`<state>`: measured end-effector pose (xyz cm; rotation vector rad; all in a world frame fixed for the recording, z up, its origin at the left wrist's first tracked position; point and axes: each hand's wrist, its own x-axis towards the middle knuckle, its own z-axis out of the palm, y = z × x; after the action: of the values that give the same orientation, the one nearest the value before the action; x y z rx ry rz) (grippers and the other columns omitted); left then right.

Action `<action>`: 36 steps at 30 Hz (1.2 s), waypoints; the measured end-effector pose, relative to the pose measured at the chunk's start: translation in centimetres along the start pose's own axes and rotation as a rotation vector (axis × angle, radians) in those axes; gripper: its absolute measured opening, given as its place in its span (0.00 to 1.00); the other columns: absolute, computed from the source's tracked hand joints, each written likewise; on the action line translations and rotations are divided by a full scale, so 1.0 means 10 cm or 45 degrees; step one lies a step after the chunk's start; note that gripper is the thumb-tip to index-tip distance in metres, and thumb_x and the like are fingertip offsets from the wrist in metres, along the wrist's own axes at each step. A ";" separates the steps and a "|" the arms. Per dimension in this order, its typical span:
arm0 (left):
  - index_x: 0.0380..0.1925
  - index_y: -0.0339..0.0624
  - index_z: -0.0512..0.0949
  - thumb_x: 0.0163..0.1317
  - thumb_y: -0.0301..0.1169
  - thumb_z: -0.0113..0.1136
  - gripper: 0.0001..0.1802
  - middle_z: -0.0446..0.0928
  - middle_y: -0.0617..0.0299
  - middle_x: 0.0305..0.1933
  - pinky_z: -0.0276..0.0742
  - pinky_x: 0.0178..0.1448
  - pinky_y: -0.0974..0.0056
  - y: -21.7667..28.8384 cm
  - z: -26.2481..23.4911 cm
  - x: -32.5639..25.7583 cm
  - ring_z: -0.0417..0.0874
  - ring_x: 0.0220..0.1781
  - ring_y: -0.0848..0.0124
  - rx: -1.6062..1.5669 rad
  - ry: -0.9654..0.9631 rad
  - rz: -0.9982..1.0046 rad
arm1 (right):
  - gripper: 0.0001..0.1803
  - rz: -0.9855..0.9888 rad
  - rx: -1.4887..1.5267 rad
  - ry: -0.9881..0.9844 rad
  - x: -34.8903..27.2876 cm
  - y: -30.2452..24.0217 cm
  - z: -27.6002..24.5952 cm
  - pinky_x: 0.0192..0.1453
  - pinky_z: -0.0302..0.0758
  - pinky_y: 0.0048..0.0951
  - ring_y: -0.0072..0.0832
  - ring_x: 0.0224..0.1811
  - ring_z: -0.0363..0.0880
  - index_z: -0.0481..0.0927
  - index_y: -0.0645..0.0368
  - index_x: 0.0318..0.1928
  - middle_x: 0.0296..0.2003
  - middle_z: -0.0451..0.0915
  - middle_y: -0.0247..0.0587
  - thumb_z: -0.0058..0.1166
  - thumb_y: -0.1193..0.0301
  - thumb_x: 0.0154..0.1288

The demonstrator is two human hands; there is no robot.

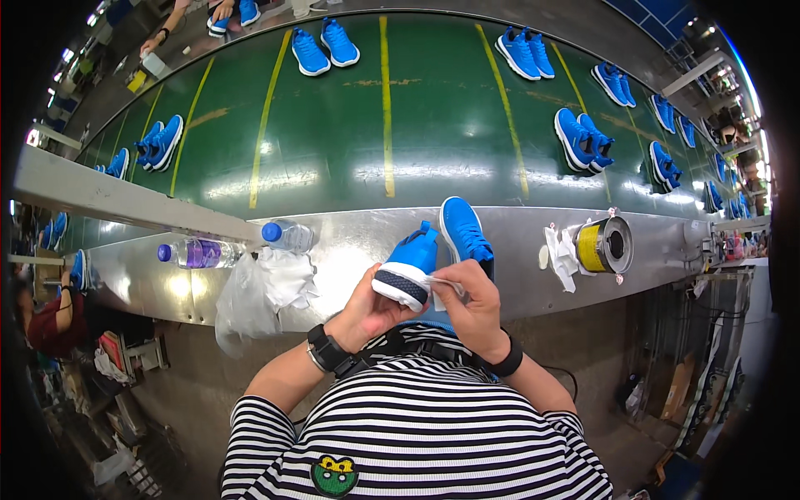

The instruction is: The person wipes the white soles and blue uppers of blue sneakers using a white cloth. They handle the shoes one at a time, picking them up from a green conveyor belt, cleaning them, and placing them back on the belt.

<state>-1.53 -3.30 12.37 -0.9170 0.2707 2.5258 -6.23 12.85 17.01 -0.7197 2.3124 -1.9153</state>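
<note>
My left hand (367, 310) is closed around a blue sneaker (414, 253) with a white sole, its dark-patterned heel turned toward me. My right hand (475, 302) pinches a small white cloth or tissue (437, 283) against the side of that sole. Just beyond, a second blue sneaker (463, 225) rests on the metal ledge, its near end partly hidden behind my right hand.
A green conveyor belt (333, 133) with yellow lines carries several pairs of blue sneakers. On the metal ledge (525, 258) lie two bottles (197, 253), a plastic bag (250, 304) with white paper, and a yellow-and-black can (603, 245). Another person's hand (153, 43) shows across the belt.
</note>
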 end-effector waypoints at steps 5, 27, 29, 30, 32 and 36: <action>0.48 0.38 0.67 0.64 0.46 0.38 0.24 0.71 0.49 0.48 0.71 0.55 0.46 0.02 -0.13 0.03 0.75 0.49 0.56 -0.113 0.000 -0.053 | 0.06 -0.111 -0.190 -0.186 0.01 0.12 0.05 0.33 0.67 0.26 0.31 0.30 0.71 0.78 0.58 0.31 0.27 0.74 0.37 0.57 0.79 0.50; 0.60 0.28 0.50 0.59 0.44 0.49 0.38 0.61 0.37 0.52 0.76 0.53 0.56 0.20 -0.33 0.27 0.73 0.49 0.54 -0.526 -0.491 -0.168 | 0.08 0.680 -0.100 0.422 -0.61 1.09 -1.25 0.33 0.67 0.15 0.12 0.30 0.68 0.74 0.62 0.42 0.30 0.73 0.26 0.49 0.76 0.61; 0.61 0.28 0.48 0.59 0.43 0.50 0.39 0.59 0.36 0.55 0.75 0.54 0.55 0.20 -0.37 0.32 0.72 0.51 0.52 -0.570 -0.475 -0.156 | 0.09 0.701 -0.112 0.448 -0.60 1.29 -1.29 0.30 0.67 0.16 0.12 0.28 0.68 0.74 0.62 0.42 0.29 0.73 0.27 0.48 0.77 0.60; 0.61 0.28 0.48 0.59 0.42 0.50 0.39 0.58 0.36 0.56 0.74 0.55 0.55 0.17 -0.37 0.35 0.72 0.51 0.51 -0.618 -0.482 -0.159 | 0.09 0.700 -0.182 0.451 -0.59 1.38 -1.32 0.30 0.67 0.16 0.12 0.28 0.68 0.74 0.62 0.42 0.28 0.73 0.27 0.48 0.77 0.60; 0.61 0.28 0.47 0.59 0.42 0.50 0.38 0.56 0.35 0.57 0.73 0.56 0.55 0.12 -0.33 0.35 0.72 0.51 0.50 -0.704 -0.488 -0.146 | 0.09 0.696 -0.301 0.448 -0.55 1.60 -1.37 0.30 0.67 0.16 0.12 0.27 0.68 0.74 0.62 0.41 0.28 0.73 0.27 0.48 0.78 0.60; 0.63 0.33 0.41 0.61 0.40 0.50 0.40 0.51 0.37 0.59 0.74 0.56 0.54 0.06 -0.24 0.40 0.71 0.52 0.51 -0.777 -0.502 -0.089 | 0.09 0.684 -0.434 0.401 -0.51 1.94 -1.39 0.29 0.67 0.18 0.14 0.25 0.69 0.75 0.64 0.40 0.26 0.74 0.29 0.49 0.78 0.58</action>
<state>-3.19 -3.27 8.01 -0.5786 -0.6715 2.6872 -12.44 29.91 0.64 0.2138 2.6781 -1.4932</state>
